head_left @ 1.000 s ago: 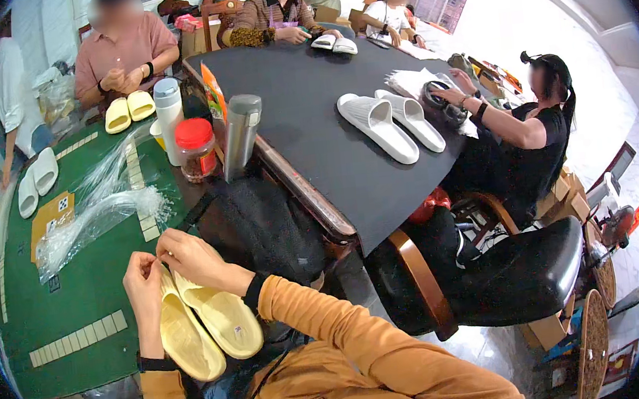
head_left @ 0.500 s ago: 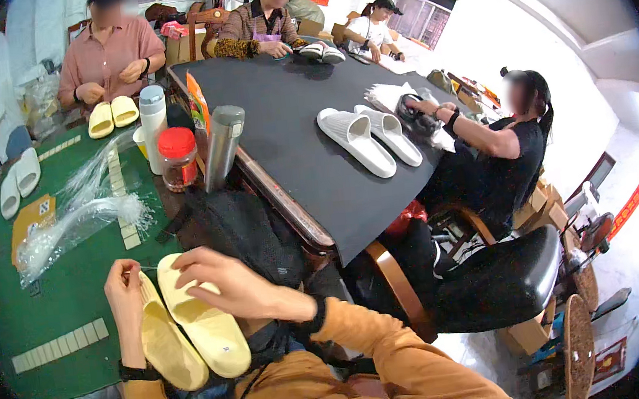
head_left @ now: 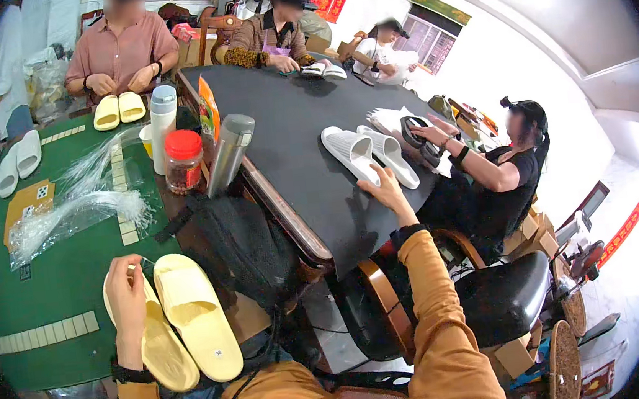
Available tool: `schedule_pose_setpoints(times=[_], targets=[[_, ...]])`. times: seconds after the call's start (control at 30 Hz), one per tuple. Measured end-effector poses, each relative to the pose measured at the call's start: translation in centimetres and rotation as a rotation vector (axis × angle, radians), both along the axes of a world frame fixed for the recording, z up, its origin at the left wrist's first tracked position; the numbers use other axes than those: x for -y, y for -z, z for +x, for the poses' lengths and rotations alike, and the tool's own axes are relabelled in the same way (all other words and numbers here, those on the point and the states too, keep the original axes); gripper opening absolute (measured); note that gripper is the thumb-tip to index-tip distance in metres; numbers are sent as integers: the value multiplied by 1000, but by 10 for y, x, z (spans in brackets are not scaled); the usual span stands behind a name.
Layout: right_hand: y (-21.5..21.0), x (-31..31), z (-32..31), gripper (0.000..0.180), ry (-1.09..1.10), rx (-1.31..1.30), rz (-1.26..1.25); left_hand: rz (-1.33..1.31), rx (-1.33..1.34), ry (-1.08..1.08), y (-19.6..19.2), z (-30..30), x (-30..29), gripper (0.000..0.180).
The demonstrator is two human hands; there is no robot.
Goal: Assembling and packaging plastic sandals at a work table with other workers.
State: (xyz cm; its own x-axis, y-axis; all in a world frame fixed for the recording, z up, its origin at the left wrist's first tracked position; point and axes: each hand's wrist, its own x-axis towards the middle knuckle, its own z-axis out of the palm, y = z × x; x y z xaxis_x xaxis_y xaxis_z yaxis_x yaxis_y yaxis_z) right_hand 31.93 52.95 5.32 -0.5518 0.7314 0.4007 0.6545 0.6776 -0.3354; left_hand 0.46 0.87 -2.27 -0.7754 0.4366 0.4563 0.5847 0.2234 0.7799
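The left hand [head_left: 126, 296] closes its fingers over the toe end of a pair of pale yellow moulded foam slippers [head_left: 171, 321], which lie side by side, soles down, at the near edge of the green felt-topped table [head_left: 57, 271]. The right hand [head_left: 385, 190] lies flat and open on the dark grey cloth-covered table [head_left: 290, 133] to the right of the yellow pair, fingertips just beside a pair of white ribbed foam slippers [head_left: 369, 155]; it grips nothing.

Judged from this layout, the yellow pair is matched and in hand but not yet bagged, and the white pair is not yet picked up.

Beyond the yellow pair lies a heap of clear plastic bags [head_left: 74, 211]; farther on stand a red-lidded jar [head_left: 183, 160], a steel flask [head_left: 227, 153] and a white bottle [head_left: 162, 127]. Other people sit around both tables with slippers before them, in a bright room with white walls and red hangings.
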Motion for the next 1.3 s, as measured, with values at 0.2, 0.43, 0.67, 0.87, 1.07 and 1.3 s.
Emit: schedule_pose_setpoints(times=[0.2, 0.43, 0.67, 0.87, 1.07, 1.3], targets=[[14, -12, -6, 74, 301, 41, -4, -207, -373, 48, -22, 48, 14, 21], [18, 16, 6, 72, 96, -36, 38, -286, -195, 13, -41, 119, 34, 43], [-15, 118, 29, 60, -311, 38, -59, -374, -101, -9, -18, 151, 49, 51], [-51, 156, 40, 58, -423, 219, -287, -577, -159, 20, 1, 153, 42, 68], [-62, 99, 15, 30, -492, 47, -327, -692, -184, -49, 10, 148, 22, 80], [-67, 70, -33, 23, -622, -30, -208, -652, -209, -52, 11, 135, 39, 86]])
